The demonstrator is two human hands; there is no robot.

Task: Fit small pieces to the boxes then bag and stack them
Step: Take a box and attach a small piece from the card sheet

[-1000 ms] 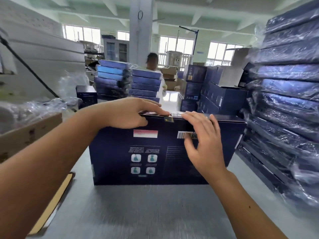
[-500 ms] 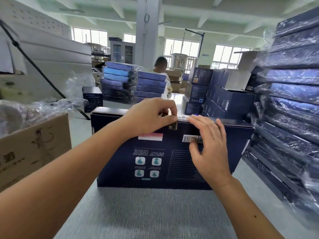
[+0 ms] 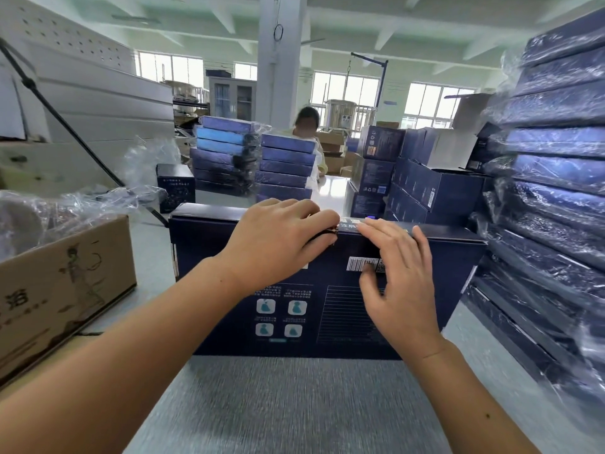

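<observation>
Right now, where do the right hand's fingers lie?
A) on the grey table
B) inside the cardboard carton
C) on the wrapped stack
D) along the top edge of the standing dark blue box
D: the right hand lays straight fingers along the top edge of the dark blue box, beside the left hand, which pinches a small piece there.

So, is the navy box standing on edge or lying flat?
On edge: the box rises from the table, printed face toward camera.

We see bright daylight from rear windows [image 3: 342, 93], overexposed. Near tabletop [image 3: 294, 407] edge motion-blurred. Glare on plastic wrap [image 3: 556, 198]. We note wide-angle bending at frame edges.
</observation>
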